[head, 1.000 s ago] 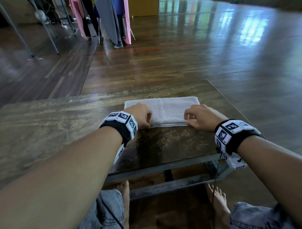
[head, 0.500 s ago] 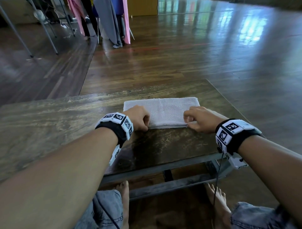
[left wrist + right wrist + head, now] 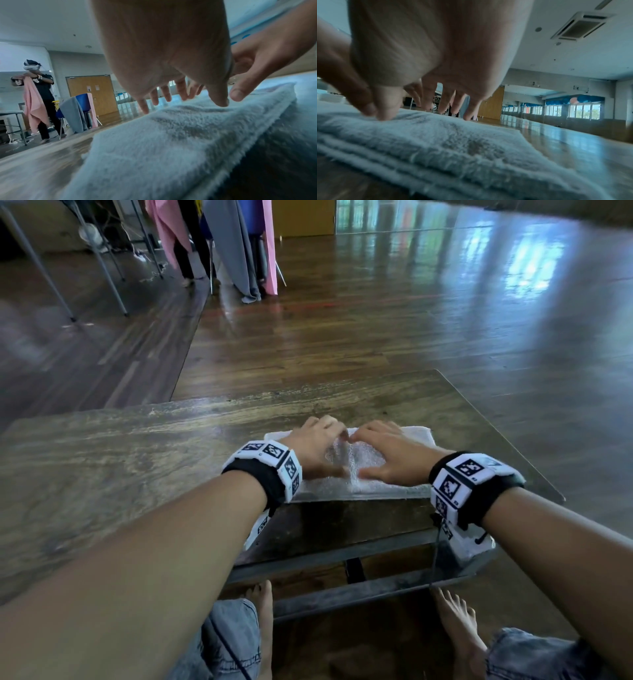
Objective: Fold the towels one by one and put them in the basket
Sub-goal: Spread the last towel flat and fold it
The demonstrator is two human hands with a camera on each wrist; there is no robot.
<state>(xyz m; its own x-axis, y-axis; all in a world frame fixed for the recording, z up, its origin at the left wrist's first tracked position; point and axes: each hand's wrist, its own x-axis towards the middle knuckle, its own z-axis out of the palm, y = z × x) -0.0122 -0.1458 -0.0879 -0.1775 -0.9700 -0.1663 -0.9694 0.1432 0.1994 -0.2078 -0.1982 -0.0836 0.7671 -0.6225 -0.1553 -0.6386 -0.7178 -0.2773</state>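
Observation:
A white folded towel point(image 3: 356, 481) lies on the dark wooden table point(image 3: 137, 446) near its right end. Both hands lie flat on top of it, side by side, fingers spread and pointing away from me. My left hand point(image 3: 318, 446) covers the towel's left half, my right hand point(image 3: 390, 455) the right half. In the left wrist view the left hand's fingertips point(image 3: 221, 102) touch the towel point(image 3: 171, 148), with the right hand point(image 3: 257, 65) close beside it. The right wrist view shows straight fingers point(image 3: 385, 113) pressing the layered towel point(image 3: 453, 148). No basket is in view.
The table's right edge point(image 3: 507, 440) lies just past the towel. My bare feet point(image 3: 459, 625) are under the table. Across the floor, a person point(image 3: 41, 97) holds a pink cloth beside a blue chair point(image 3: 82, 108) draped with grey and pink cloths.
Both hands let go of the towel's near corners, moved forward onto its top and came together at the middle, flattening out. The towel now shows as a thicker, shorter stack.

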